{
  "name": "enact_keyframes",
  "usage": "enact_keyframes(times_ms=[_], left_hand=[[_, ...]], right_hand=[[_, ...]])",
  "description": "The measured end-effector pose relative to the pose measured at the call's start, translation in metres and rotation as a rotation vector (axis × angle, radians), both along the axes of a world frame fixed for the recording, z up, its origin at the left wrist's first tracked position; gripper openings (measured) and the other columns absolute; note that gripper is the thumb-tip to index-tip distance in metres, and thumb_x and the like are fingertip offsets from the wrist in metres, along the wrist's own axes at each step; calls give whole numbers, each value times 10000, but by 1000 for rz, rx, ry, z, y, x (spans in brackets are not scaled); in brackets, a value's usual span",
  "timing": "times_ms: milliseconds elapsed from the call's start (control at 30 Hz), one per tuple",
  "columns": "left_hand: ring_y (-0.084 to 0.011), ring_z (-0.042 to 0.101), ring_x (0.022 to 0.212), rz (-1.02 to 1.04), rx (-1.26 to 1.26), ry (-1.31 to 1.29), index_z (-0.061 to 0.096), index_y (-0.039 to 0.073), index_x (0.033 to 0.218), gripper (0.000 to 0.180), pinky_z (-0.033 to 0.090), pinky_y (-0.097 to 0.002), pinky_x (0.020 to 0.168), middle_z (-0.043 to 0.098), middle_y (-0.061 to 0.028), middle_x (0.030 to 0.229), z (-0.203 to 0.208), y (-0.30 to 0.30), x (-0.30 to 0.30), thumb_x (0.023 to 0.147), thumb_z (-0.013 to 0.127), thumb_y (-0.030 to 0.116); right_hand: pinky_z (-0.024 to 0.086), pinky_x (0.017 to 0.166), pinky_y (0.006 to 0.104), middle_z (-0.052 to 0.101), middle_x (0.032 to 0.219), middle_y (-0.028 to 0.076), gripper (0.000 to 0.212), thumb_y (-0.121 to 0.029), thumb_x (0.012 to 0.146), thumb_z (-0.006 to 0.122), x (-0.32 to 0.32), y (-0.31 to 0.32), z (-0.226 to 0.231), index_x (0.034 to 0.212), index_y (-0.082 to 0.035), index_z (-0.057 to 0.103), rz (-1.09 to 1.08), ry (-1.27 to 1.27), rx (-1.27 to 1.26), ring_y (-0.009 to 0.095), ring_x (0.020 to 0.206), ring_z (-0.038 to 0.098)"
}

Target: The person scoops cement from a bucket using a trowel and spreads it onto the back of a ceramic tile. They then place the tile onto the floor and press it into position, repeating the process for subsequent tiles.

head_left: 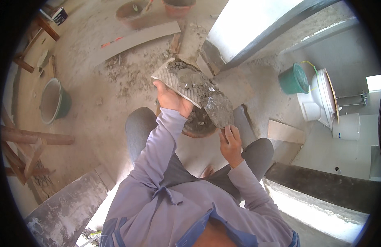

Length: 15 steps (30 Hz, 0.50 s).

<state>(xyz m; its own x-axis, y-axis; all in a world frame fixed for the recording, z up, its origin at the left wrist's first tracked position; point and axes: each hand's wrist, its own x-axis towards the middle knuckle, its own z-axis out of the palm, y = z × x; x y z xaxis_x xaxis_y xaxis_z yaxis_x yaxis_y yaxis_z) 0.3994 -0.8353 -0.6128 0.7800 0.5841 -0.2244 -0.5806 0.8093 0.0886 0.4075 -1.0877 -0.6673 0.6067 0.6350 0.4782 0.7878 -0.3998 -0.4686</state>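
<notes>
Near the centre of the frame, your left hand (173,100) is partly closed on a tilted, pale ribbed tile (167,75), its thumb at the edge and the other fingers mostly hidden. Grey mortar (194,80) lies along the tile's right side. Just right of and below centre, your right hand (231,146) curls its fingers round the handle end of a mortar-smeared trowel (219,113). Below the tile sits a reddish basin (199,135) holding more mortar; a green bucket (63,103) stands at far left

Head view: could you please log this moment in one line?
left hand: holding ribbed tile; right hand: gripping trowel; mortar: on tile; basin: below
</notes>
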Motion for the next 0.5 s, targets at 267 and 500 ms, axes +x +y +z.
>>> enact_keyframes(times_ms=[267,500], left_hand=[[-365,432,1268,-36,-2,10,307,47,1437,750,357,-520,1078,416,-174,1404,9,17,-9,970,192,622],[-390,405,1295,-52,130,-102,294,44,1445,771,339,-547,1085,391,-194,1426,-12,42,-4,962,190,635]], right_hand=[[465,788,416,580,1074,202,311,35,786,674,-6,-35,8,1088,49,598,-32,7,-52,372,933,566],[480,673,361,602,929,179,327,-53,825,671,-5,-60,89,1122,59,596,14,118,-48,269,761,592]])
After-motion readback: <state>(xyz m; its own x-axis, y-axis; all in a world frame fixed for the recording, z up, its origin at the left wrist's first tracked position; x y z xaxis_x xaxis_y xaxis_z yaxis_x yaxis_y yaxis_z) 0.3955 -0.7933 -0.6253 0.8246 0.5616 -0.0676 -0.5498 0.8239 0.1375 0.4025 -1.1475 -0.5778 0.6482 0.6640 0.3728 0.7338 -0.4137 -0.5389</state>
